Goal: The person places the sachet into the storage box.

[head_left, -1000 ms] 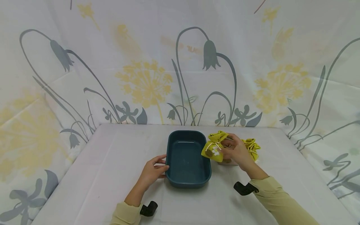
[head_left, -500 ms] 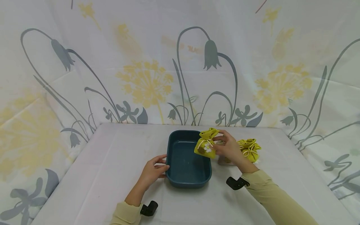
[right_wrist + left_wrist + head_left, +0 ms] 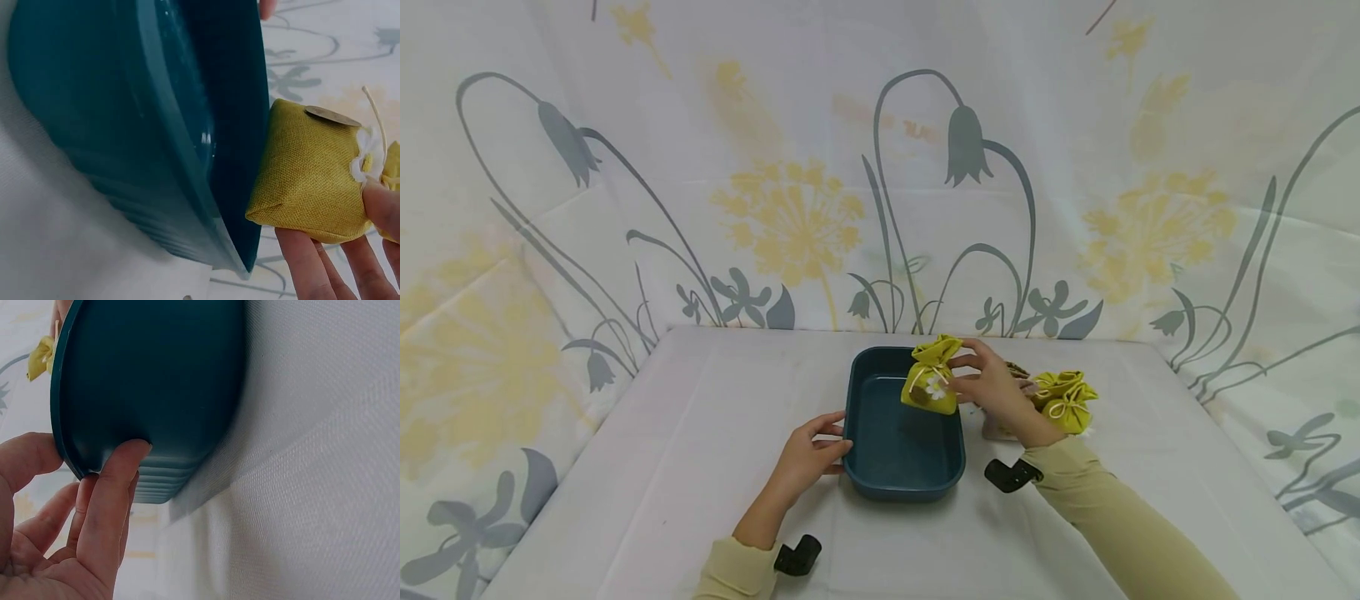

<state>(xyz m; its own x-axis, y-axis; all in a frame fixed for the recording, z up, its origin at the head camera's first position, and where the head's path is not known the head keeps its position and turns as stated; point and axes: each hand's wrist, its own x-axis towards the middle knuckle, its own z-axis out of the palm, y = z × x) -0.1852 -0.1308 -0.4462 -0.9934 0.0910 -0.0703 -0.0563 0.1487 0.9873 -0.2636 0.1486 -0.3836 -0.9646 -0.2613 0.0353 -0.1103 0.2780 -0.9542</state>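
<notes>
My right hand (image 3: 992, 385) pinches a yellow drawstring pouch (image 3: 934, 382) with a white flower and a round brown tag, holding it over the far right part of a dark teal plastic bin (image 3: 898, 479). In the right wrist view the thumb and fingers grip the pouch (image 3: 312, 175) near its tied neck, beside the bin's rim (image 3: 187, 144). At the bin's left side, my left hand (image 3: 808, 454) holds the edge. The left wrist view has its thumb at the rim and fingers against the outer wall (image 3: 169, 381).
To the right of the bin, more yellow pouches (image 3: 1066, 404) lie on the white-covered table (image 3: 737, 392). A pinkish-beige item (image 3: 997, 428) is partly hidden behind the right hand. A flower-printed cloth (image 3: 820, 125) hangs behind the table.
My right hand has carried the yellow pouch leftward and slightly farther back, from the bin's right edge to over its inside. The left hand and the bin have stayed in place.
</notes>
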